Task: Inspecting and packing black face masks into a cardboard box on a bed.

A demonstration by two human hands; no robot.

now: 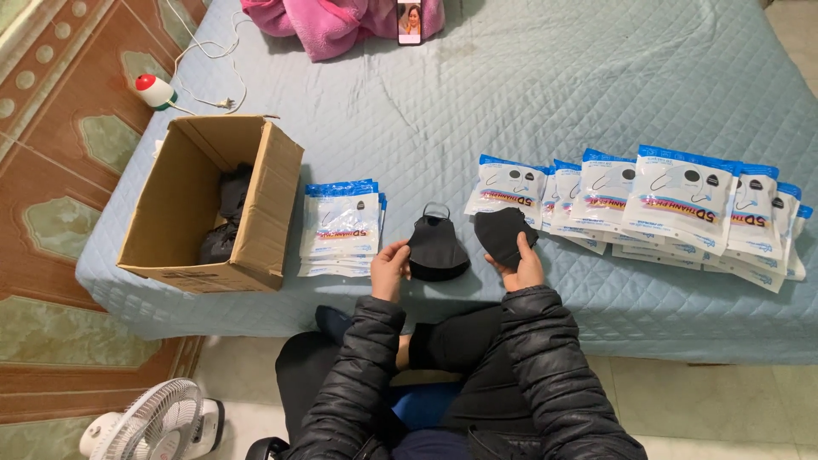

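on the edge of the pale blue quilted mattress, the left hand touches a black face mask that lies flat on the quilt, fingers half curled against its left side. the right hand holds a second black mask, pinched between thumb and fingers and lifted a little. just beside the left hand is a small stack of mask packets, and next to it an open cardboard box with dark things inside. a long overlapping row of packets lies to the right.
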